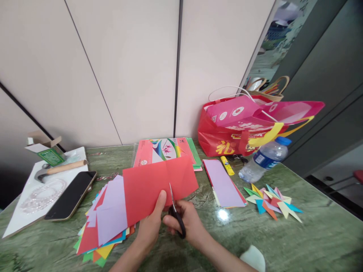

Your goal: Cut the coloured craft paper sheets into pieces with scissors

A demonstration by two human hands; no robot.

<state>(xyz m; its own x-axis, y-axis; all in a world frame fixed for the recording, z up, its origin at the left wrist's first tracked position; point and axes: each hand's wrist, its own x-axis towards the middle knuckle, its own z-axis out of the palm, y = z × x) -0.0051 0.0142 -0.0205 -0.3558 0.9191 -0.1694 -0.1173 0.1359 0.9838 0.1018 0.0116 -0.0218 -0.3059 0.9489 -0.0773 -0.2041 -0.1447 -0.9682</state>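
Note:
A creased red sheet of paper (146,185) is held up over the table, with my left hand (152,223) closed on its lower edge, thumb on the near face. My right hand (188,223) grips black-handled scissors (178,221), whose blades point up and lie at the sheet's lower middle, right of my left thumb. Left of the red sheet, a fanned pile of coloured papers (112,221) has light purple pieces on top. Right of my right hand rests a stack of narrow paper strips (225,185), purple uppermost.
Behind the red sheet lies a coloured-paper pack (141,151). At right are a glue stick (227,165), a plastic bottle (265,160), folded paper stars (273,202) and a red bag (211,132). A phone (70,196), hammer (64,168) and small green box (51,155) are at left.

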